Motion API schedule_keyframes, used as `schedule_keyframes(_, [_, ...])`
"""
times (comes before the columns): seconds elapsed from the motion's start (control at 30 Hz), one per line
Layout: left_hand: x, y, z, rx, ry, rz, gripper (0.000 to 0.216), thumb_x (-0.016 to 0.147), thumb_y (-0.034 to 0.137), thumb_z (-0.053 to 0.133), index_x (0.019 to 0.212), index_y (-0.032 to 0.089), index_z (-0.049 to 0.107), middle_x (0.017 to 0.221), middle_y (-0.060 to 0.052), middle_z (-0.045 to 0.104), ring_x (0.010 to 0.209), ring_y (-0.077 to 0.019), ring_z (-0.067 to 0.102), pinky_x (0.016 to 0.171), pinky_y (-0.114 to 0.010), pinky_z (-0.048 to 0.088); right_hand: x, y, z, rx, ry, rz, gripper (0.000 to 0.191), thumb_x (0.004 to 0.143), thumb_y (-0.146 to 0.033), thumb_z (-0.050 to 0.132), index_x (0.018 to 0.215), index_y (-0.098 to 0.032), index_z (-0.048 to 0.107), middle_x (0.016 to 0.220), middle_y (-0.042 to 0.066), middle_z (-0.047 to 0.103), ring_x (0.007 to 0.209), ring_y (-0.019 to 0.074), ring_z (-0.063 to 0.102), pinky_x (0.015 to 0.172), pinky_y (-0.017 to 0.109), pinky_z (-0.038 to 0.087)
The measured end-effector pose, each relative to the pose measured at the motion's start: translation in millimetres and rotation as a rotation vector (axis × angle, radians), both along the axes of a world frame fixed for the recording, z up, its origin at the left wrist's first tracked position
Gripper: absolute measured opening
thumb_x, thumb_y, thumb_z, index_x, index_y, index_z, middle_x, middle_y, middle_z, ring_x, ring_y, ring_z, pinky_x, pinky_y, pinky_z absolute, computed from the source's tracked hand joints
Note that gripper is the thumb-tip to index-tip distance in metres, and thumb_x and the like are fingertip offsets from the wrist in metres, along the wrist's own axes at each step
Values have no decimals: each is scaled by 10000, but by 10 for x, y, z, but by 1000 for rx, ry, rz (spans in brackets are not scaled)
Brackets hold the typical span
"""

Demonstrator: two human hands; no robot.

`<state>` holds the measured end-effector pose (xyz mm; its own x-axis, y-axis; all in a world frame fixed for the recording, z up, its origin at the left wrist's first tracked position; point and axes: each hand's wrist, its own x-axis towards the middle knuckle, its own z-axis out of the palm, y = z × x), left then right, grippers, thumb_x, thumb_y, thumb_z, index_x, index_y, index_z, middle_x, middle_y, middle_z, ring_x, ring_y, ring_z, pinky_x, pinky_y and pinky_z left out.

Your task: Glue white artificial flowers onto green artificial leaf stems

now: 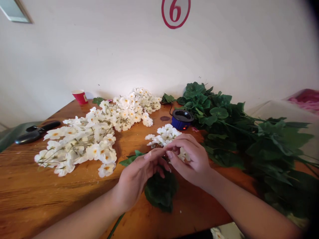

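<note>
From where I stand, the person's left hand (141,176) and right hand (190,162) are held up close together, right by a small bunch of white cloth-like flowers (165,136) near the middle of a long brown wooden table (50,176). The grip is narrow: the fingers of both hands curl in and nearly meet at the edge of the bunch, as if pinching something small, but they hide the spot, so I cannot tell just what they hold. The bunch looks soft and full, with many thin petals. Below the hands lies a dark green leafy bunch (160,192), with a thin green stem (116,225) running out toward the person. The things seem sorted so each kind is easy to reach: two heaps of white flowers (82,141) lie on the left, and a big heap of green leaves (224,132) lies on the right. A round blue pot with a black top (181,119) sits just past the hands, and a red paper cup (80,97) stands by the white wall
</note>
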<state>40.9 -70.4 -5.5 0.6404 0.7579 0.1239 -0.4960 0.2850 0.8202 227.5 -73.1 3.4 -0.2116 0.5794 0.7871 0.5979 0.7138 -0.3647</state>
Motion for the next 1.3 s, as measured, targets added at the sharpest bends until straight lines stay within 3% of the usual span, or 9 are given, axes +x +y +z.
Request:
schedule_keyframes(0.23, [-12,-22,-12,141,144,70,381,941,391,463,1140,179,710,1144,-114,553,955,-233,488,807,-345,390,-6,9,47,71,-68,-2,161,801,-111,632,905,-233,635,812,21,673,756,182,627,736,368,488])
schedule_keyframes(0.37, [-14,-61,46,249,269,113,347,956,375,447,886,161,712,1025,-91,539,991,-235,457,841,-341,362,1,22,42,140,-127,11,187,776,-101,658,909,-232,637,818,17,684,727,173,633,737,374,472])
schedule_keyframes(0.5, [0,-85,89,280,296,138,368,958,352,453,683,157,602,972,-84,526,1015,-244,451,858,-345,351,29,37,9,160,-164,31,199,779,-117,656,927,-249,639,827,4,691,711,167,643,759,384,457])
schedule_keyframes(0.83, [-6,-70,37,265,282,118,350,952,375,437,706,164,567,979,-80,526,993,-234,455,854,-346,346,78,64,-16,221,-322,14,164,802,-121,629,907,-239,585,822,7,673,734,169,630,777,385,442])
schedule_keyframes(1.1, [-13,-71,46,261,246,107,329,963,373,407,962,167,665,1025,-87,541,940,-222,467,812,-343,362,42,57,13,159,-274,25,166,811,-80,559,888,-223,524,781,23,631,728,177,591,732,372,453])
schedule_keyframes(1.3, [-11,-66,30,227,227,119,325,962,386,426,870,159,639,985,-81,536,929,-218,476,833,-344,373,86,60,4,227,-329,24,188,789,-116,651,925,-228,586,849,20,701,735,178,645,748,390,454])
